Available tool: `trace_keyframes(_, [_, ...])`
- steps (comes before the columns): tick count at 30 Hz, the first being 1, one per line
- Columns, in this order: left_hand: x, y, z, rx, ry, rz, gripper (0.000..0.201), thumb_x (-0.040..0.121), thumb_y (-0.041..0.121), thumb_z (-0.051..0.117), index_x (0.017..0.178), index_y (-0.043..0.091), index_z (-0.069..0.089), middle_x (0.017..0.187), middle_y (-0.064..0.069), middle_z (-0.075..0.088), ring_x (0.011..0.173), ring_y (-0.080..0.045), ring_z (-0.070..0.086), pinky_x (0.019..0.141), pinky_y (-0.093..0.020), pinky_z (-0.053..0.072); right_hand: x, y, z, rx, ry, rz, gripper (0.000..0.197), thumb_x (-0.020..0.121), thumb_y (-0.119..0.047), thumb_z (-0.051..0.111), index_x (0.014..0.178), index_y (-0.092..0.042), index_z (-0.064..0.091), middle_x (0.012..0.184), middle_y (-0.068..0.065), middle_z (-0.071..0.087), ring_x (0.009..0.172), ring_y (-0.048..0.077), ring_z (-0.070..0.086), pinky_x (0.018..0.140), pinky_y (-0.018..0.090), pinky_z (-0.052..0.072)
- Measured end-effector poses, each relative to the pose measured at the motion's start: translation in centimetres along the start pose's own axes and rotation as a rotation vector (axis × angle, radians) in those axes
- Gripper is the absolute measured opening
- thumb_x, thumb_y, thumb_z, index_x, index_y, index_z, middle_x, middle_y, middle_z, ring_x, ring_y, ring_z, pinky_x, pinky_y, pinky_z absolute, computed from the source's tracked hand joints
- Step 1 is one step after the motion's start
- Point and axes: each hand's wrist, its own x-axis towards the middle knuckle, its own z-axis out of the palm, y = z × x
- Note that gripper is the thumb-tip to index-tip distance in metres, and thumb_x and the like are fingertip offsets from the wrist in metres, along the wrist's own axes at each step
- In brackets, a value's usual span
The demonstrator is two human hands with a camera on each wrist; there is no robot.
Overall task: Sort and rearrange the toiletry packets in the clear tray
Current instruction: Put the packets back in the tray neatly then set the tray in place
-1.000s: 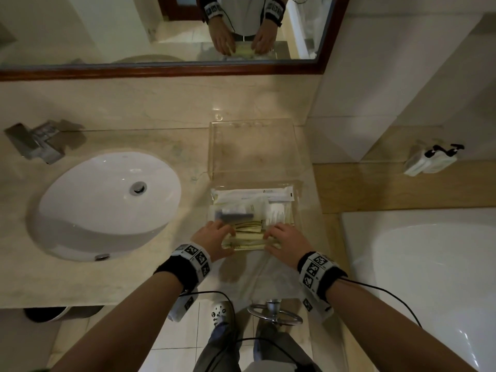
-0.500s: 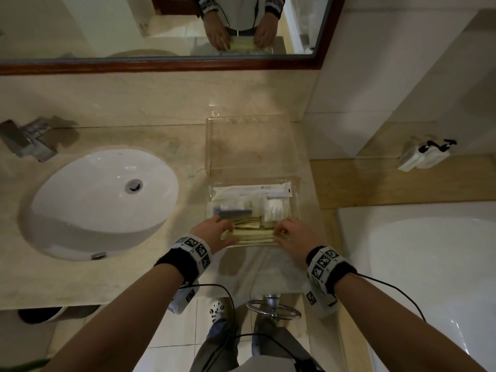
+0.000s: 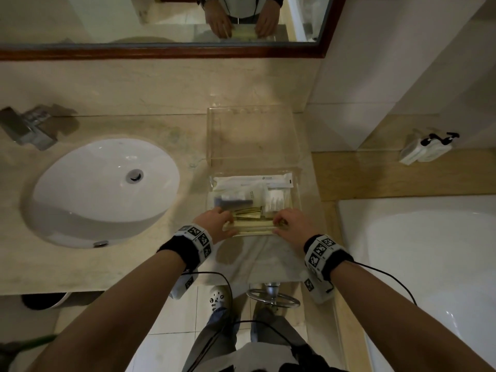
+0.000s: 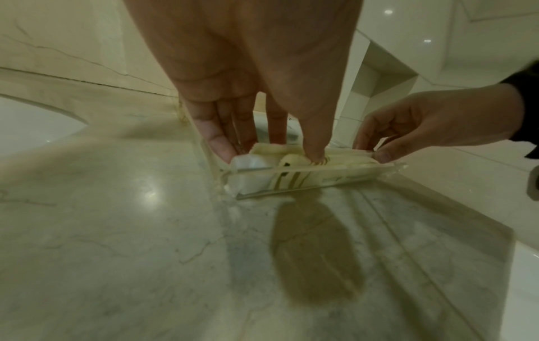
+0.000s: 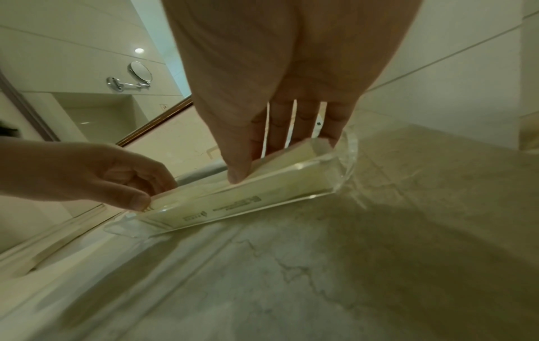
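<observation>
Both hands pinch a long cream packet [image 3: 253,227] at the near wall of the clear tray [image 3: 296,189], right of the sink [image 3: 102,189]: left hand [image 3: 214,224], right hand [image 3: 291,224] at its ends

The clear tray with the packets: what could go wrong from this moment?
1. The clear tray sits near the counter's front edge; pulling toward the body might slide it off.
2. Both the left hand and the right hand pinch the long cream packet at its ends; squeezing may crumple it.
3. The fingers may disturb the dark packet lying behind.
</observation>
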Motion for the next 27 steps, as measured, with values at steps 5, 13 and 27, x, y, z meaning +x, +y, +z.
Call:
trace_keyframes(5, [-0.1, -0.3, 0.4, -0.012, 0.023, 0.025, 0.04, 0.087, 0.046, 0.056, 0.117, 0.019, 0.056, 0.12, -0.009, 0.054, 0.102, -0.028, 0.059, 0.085, -0.034, 0.048, -0.1, -0.3, 0.2, -0.193, -0.006, 0.083, 0.031, 0.085, -0.039, 0.057, 0.109, -0.019, 0.055, 0.116, 0.002, 0.056, 0.106, 0.02, 0.052, 0.092, 0.037, 0.046])
trace_keyframes(13, [-0.2, -0.5, 0.6, 0.016, 0.032, 0.056, 0.042, 0.088, 0.045, 0.054, 0.122, 0.021, 0.055, 0.123, -0.008, 0.052, 0.109, -0.026, 0.056, 0.09, -0.035, 0.047, 0.1, -0.9, 0.7, -0.189, -0.05, 0.112, 0.031, 0.087, -0.037, 0.055, 0.111, -0.017, 0.055, 0.117, 0.006, 0.054, 0.105, 0.023, 0.051, 0.092, 0.039, 0.046])
trace_keyframes(27, [2.1, 1.5, -1.9, 0.025, 0.24, 0.057, 0.041, 0.088, 0.023, 0.05, 0.129, 0.017, 0.048, 0.129, -0.009, 0.045, 0.12, -0.028, 0.042, 0.099, -0.036, 0.039, 3.4, -2.6, 0.2, -0.262, 0.069, 0.119, 0.025, 0.092, -0.031, 0.042, 0.111, -0.018, 0.052, 0.125, 0.006, 0.044, 0.112, 0.027, 0.045, 0.094, 0.042, 0.043])
